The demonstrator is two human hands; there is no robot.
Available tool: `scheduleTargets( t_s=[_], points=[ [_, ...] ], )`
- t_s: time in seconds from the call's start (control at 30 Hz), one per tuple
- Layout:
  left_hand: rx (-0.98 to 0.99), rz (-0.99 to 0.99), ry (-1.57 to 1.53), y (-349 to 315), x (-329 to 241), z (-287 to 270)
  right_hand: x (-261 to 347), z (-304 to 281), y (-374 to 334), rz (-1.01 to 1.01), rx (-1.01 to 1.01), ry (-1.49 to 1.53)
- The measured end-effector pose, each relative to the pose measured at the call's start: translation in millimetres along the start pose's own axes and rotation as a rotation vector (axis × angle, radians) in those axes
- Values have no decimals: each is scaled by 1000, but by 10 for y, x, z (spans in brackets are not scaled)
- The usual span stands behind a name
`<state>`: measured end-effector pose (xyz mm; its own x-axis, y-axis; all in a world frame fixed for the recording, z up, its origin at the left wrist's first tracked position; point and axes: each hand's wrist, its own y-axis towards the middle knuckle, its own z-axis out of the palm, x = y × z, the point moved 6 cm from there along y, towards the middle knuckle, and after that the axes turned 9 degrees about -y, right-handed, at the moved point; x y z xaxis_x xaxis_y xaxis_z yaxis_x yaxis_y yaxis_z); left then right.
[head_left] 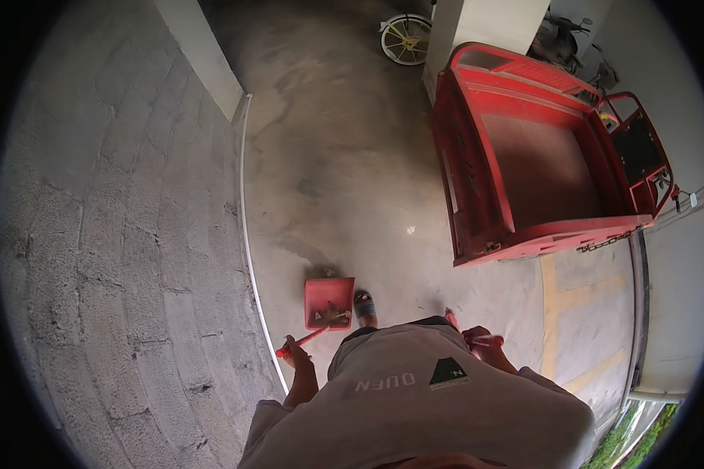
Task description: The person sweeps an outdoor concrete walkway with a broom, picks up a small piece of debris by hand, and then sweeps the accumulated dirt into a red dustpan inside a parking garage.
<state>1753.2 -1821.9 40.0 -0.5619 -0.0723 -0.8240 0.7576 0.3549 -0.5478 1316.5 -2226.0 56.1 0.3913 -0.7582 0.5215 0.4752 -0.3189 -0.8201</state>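
Observation:
My left hand (296, 353) is closed around the red handle of a long-handled dustpan (317, 292), off to the left of my body. The red pan rests on the floor beside my sandalled foot (364, 305), and brownish debris (333, 314) lies in it, perhaps dry leaves. At my right side, my right hand (479, 341) grips a red stick-like handle (489, 341). Its lower end is hidden by my shirt and arm, so the tool's kind does not show. A small red piece (450, 316) pokes out just past my shirt hem; I cannot make out what it is.
A rough block wall (133, 250) runs along the left. A red cargo tricycle (540, 164) stands at the right, a chain hanging from its bed. Beyond it are a pale pillar (477, 35) and a wheel (406, 39). A small white scrap (411, 230) lies on the concrete floor.

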Motion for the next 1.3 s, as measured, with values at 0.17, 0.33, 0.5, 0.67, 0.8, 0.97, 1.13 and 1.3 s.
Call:
scheduleTargets(
  t_s=[0.17, 0.33, 0.5, 0.67, 0.8, 0.97, 1.13, 1.3],
  points=[
    [36, -16, 59, 285, -505, 565, 1041, 764, 544, 412, -83, 367],
    [96, -3, 74, 619, -768, 1165, 1877, 1260, 1120, 251, -36, 391],
    [105, 48, 72, 1036, -931, 1617, 2574, 1681, 1868, 163, 76, 231],
    [-107, -66, 110, 1255, -1383, 2087, 3500, 2140, 2701, 174, 113, 245],
    [-203, -36, 200, 1702, -2046, 2628, 4544, 2653, 3383, 211, 117, 127],
    [-273, 83, 269, 2133, -2696, 3518, 5351, 2906, 3920, 301, -11, 132],
    [-254, 105, 160, 2395, -3344, 4564, 5939, 3247, 4444, 349, 73, 73],
    [57, 460, 65, 3533, -3619, 5683, 6368, 3404, 4887, 319, -9, 51]
  ],
)
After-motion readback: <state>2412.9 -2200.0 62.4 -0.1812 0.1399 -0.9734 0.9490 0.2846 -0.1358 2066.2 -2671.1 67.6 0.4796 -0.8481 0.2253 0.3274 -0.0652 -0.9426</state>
